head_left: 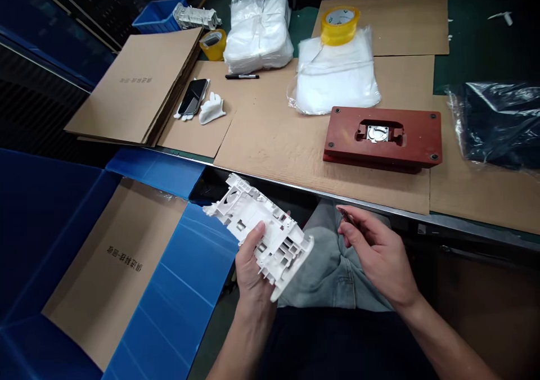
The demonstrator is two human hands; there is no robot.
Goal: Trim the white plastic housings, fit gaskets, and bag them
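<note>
White moulded plastic housing (264, 236) gripped firmly in my left hand (253, 270), held over the blue corrugated plastic bin (177, 307); my right hand (379, 250) is curled narrow beside it, not touching (can't tell if it's pinching anything). Cardboard liner (84, 290) has dark printed characters, upside down, unreadable.

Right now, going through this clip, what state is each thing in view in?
left hand: gripping the white moulded plastic part
white moulded plastic part: held up, tilted, above the blue bin's edge
right hand: pinching a small dark tool
blue corrugated bin: flaps open, cardboard inside
phone: lying flat, screen dark
yellow tape roll: resting on a white bagged bundle
red mould block: lying flat, metal insert in its opening
</note>
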